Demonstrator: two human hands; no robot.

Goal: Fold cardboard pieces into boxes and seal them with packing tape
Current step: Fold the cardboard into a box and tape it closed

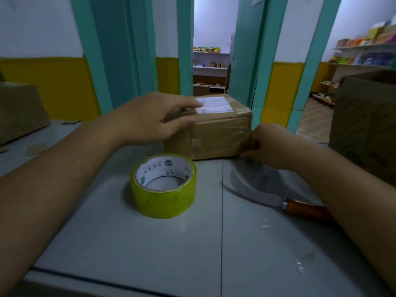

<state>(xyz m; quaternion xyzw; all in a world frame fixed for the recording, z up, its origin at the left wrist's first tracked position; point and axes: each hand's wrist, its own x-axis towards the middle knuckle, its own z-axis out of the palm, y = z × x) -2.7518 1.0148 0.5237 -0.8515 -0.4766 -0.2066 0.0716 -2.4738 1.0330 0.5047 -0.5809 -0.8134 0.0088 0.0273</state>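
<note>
L hand (150, 118) on top of taped box (216, 136), R hand (271, 144) at its right end.

Both forearms are bare from the frame edge to the wrist, the left forearm (64, 179) left of the tape (164, 185) and the right forearm (342, 189) right of it. The left hand (150, 118) and right hand (272, 144), beyond the tape, are bare too — fingertips blurred.

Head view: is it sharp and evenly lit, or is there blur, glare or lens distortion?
Head view: dim and bluish; the left hand blurs over the box; the tape roll is crisp; faint sheen on the box's clear tape; door frames lean outward from wide-angle distortion.
</note>
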